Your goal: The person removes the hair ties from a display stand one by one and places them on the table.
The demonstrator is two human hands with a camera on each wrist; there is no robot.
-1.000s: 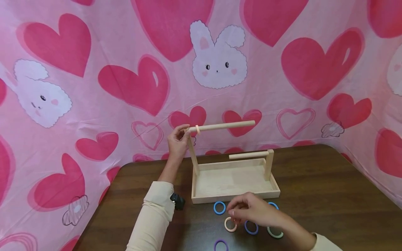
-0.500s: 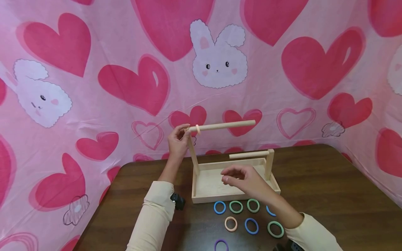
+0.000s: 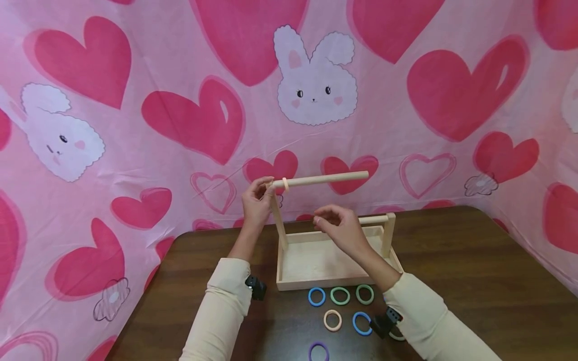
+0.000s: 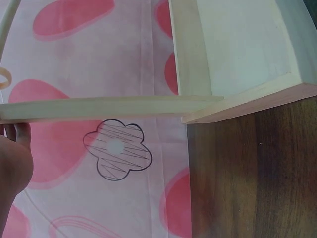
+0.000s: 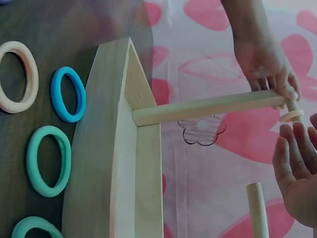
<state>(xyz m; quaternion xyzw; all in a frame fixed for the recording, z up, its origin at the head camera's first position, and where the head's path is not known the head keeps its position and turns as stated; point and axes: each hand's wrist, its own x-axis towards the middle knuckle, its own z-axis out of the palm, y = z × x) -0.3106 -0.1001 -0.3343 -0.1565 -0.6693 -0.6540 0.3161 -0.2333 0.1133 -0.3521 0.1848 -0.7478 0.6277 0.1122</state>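
My left hand (image 3: 256, 203) pinches the top of the tall left post (image 3: 277, 220) of a wooden ring stand, where a long rod (image 3: 334, 178) juts rightward. A peach ring (image 3: 285, 184) hangs on that rod close to the post. In the left wrist view, only part of the left hand (image 4: 15, 158) shows at the post. My right hand (image 3: 340, 228) is raised over the stand's tray (image 3: 316, 283), below the long rod, its fingers relaxed. The right wrist view shows the right hand (image 5: 299, 173) with no ring visible in it.
On the brown table (image 3: 451, 265) before the tray lie several rings, including a blue ring (image 3: 317, 297), green ring (image 3: 340, 296), peach ring (image 3: 332, 320) and purple ring (image 3: 318, 352). A shorter post (image 3: 388, 235) with a short rod (image 3: 374, 219) stands at the tray's right.
My right hand has risen from over the rings, across the tray, to below the long rod. Two green rings it covered now show. The left hand keeps its hold on the post.
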